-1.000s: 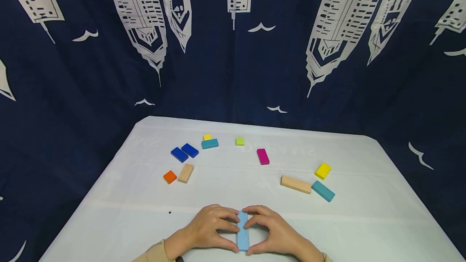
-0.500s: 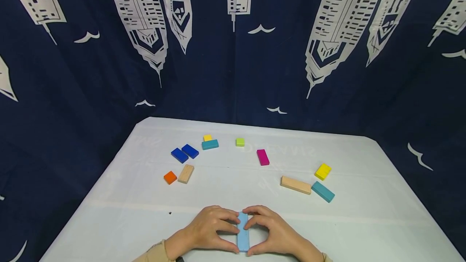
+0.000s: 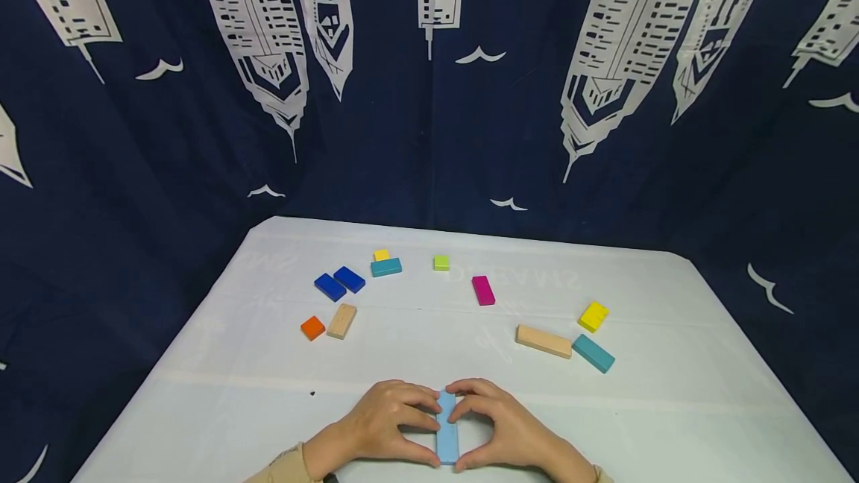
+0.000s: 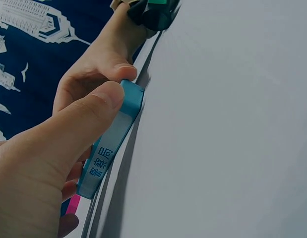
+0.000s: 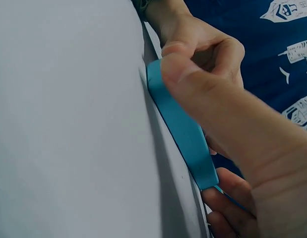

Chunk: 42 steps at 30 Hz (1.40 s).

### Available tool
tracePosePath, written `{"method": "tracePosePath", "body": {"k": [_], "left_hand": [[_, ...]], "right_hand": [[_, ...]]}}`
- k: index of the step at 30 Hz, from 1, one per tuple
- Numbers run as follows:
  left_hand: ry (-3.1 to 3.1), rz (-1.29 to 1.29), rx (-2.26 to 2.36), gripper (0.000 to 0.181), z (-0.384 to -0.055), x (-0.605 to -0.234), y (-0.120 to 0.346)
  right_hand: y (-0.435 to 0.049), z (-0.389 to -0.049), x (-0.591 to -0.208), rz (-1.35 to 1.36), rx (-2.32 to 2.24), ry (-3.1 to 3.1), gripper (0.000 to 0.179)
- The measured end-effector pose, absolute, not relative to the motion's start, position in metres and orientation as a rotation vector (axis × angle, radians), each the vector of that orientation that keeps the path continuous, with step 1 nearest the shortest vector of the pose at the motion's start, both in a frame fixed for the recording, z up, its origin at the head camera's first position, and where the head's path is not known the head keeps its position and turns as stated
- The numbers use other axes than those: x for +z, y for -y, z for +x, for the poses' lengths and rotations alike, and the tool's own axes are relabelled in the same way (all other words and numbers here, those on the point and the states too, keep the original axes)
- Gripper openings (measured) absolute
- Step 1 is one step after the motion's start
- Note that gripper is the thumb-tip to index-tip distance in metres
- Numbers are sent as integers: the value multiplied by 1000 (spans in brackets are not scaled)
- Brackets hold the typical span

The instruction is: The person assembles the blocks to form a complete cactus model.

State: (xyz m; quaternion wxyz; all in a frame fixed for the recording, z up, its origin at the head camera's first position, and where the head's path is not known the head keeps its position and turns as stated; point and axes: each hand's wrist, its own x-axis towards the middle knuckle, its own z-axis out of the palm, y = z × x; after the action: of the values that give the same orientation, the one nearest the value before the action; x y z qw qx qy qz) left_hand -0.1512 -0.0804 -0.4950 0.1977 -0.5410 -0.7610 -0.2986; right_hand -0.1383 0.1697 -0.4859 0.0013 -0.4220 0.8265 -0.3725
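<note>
A long light blue wooden block [image 3: 447, 431] lies near the front of the white table, its length pointing away from me. From its left side my left hand [image 3: 392, 423] holds it, thumb at the near end and fingers bent along the far part. My right hand [image 3: 499, 423] grips it from the other side, one finger at the far end, another over the top, thumb by the near corner. Dark printed characters show on one face of the block [image 4: 113, 131] in the left wrist view. In the right wrist view the block's [image 5: 185, 134] visible side is plain.
Farther back on the table [image 3: 221, 364] lie two blue blocks [image 3: 330, 287], an orange block [image 3: 312, 328], natural wood blocks [image 3: 543, 341], teal blocks [image 3: 593, 353], yellow blocks [image 3: 593, 316], a green block [image 3: 441, 263] and a magenta block [image 3: 483, 291]. A navy patterned cloth [image 3: 429, 133] hangs behind.
</note>
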Motion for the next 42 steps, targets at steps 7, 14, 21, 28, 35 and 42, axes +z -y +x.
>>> {"method": "tracePosePath", "body": {"k": [7,14,21,28,35,42], "left_hand": [[2133,-1510,-815,35,-151,-495,81],[2147,-1512,-807,35,-150,-494,82],[2171,-1514,-823,35,-149,-494,82],[2151,-1522,-844,34,-149,-494,81],[2147,-1526,-853,33,-150,-494,80],[2119,-1525,-839,34,-150,-493,79]], "right_hand": [[-177,-145,-469,-1182,-1153,-2533,47],[-197,-159,-458,-1159,-1262,-2633,48],[-214,-168,-446,-1022,-1337,-2814,39],[-234,-176,-445,-818,-1394,-2924,37],[-257,-191,-465,-675,-1445,-2974,38],[-263,-194,-471,-537,-1307,-3099,38]]}}
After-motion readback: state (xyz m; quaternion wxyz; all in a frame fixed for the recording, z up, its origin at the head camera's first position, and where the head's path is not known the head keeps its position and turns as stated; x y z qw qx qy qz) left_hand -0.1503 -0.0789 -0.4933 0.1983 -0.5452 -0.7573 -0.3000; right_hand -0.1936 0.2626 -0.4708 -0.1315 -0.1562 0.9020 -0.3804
